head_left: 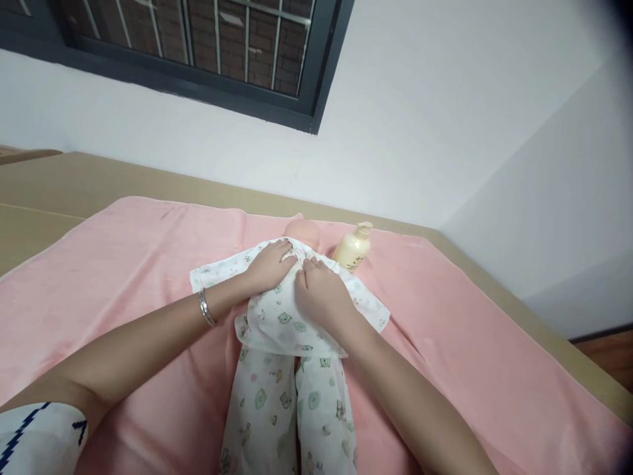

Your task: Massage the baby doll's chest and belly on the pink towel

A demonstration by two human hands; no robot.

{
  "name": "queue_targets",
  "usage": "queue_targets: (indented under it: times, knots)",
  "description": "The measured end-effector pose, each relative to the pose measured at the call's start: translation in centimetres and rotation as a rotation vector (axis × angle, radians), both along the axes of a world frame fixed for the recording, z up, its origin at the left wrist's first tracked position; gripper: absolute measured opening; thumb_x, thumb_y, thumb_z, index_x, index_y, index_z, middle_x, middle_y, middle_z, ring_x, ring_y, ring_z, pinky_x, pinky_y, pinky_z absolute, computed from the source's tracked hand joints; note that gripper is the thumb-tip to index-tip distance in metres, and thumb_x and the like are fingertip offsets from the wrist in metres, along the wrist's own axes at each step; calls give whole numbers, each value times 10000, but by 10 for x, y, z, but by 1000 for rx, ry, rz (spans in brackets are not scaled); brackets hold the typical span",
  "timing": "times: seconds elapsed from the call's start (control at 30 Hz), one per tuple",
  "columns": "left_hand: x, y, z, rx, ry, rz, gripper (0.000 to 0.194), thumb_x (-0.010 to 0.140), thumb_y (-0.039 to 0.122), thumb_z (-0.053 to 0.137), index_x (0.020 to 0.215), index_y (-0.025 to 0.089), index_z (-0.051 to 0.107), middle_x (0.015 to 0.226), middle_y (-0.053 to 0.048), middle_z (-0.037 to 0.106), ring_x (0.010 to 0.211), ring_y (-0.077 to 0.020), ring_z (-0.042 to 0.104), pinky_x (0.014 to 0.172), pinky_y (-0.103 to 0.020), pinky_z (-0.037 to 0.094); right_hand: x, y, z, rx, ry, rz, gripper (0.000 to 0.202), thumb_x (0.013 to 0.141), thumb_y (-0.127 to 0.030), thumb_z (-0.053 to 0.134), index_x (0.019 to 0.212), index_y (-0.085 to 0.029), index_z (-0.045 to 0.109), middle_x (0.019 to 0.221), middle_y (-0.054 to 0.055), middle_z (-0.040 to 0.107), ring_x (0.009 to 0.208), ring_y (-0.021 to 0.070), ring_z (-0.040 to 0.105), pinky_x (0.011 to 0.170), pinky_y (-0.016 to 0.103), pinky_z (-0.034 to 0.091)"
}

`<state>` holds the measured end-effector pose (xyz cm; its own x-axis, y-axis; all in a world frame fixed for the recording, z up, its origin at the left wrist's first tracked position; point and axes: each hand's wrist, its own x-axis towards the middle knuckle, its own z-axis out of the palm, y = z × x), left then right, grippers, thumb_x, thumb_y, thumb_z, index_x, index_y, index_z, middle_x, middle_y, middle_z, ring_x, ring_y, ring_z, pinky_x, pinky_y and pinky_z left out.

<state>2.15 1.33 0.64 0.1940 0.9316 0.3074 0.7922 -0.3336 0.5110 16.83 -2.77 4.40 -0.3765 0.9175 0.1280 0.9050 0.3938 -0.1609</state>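
A white baby shirt [281, 323] with green animal prints covers what looks like a baby doll lying on its back. Its smooth round head [303, 231] shows beyond the collar. Matching baby trousers [262, 402] stretch toward me below the hem. At the shirt's neckline, my left hand [270, 267] rests on the chest, thumb and fingers closed on the cloth. Close beside it, my right hand [324, 290] is curled, its fingertips pinching the same front edge. Whatever fastening lies between the fingertips is too small to make out. Both sleeves are spread outward.
A pale yellow pump bottle [353, 249] leans by the doll's head, near the right sleeve. Beneath everything lies a pink blanket [148, 264] with some creases, over a wooden surface [123, 175]. A white wall [395, 132] with a dark-framed window [198, 82] stands behind.
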Motion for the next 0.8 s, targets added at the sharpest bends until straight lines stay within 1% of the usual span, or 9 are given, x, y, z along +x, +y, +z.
queue_targets:
  times: [0.1,0.17,0.23,0.33,0.47,0.53,0.6,0.7,0.8]
  knots:
    - [3,-3,-3,20,46,34,439,997,280,353,1319,100,590,1459,-150,560,1388,-271,495,1183,-430,375,4,9,-3,-19,40,2,450,1030,-242,288,1309,-59,589,1405,207,572,1354,290,482,1121,379,347]
    - [13,-15,-9,85,104,66,468,997,238,324,1367,58,548,1470,-182,541,1406,-285,476,1200,-464,344,10,26,-11,-17,82,-11,500,1037,-286,294,1433,-48,485,1538,195,437,1442,297,375,1172,424,291]
    - [23,-28,-15,185,145,47,473,977,186,327,1379,59,543,1459,-184,553,1415,-281,469,1214,-477,322,16,42,-18,-23,112,-14,514,1023,-294,327,1465,-64,452,1570,178,397,1466,291,337,1199,454,246]
    - [28,-37,-18,253,161,-4,477,958,152,327,1370,80,557,1447,-169,570,1421,-256,465,1221,-459,314,17,50,-22,-4,118,-19,509,1003,-263,342,1460,-74,463,1552,174,426,1444,279,376,1196,459,253]
    - [17,-19,-10,114,129,29,497,998,229,282,1389,44,526,1497,-182,512,1440,-264,434,1216,-442,326,4,23,-16,14,70,-46,526,1011,-236,309,1477,-33,445,1525,195,458,1422,288,411,1173,423,301]
    - [11,-8,-7,65,127,55,497,1001,242,272,1370,37,535,1481,-191,526,1422,-264,456,1204,-429,341,-2,9,-13,33,26,-13,524,1010,-243,326,1470,-27,458,1523,202,457,1440,299,386,1179,413,292]
    - [11,-5,-8,70,139,84,487,998,235,277,1351,36,547,1455,-200,548,1400,-268,481,1193,-427,353,-3,3,-12,61,10,21,500,1002,-230,339,1440,-51,501,1507,194,481,1435,302,392,1175,415,297]
    - [21,-17,-15,156,168,125,483,989,218,315,1370,12,528,1455,-219,542,1400,-301,477,1198,-458,341,4,17,-12,58,73,2,457,991,-197,319,1356,-92,572,1425,166,572,1345,281,494,1114,398,372]
    - [31,-34,-20,238,185,99,488,973,196,350,1398,17,512,1488,-210,512,1435,-326,429,1206,-491,322,14,39,-15,40,113,24,445,982,-196,333,1348,-92,564,1465,155,537,1358,261,476,1134,395,348]
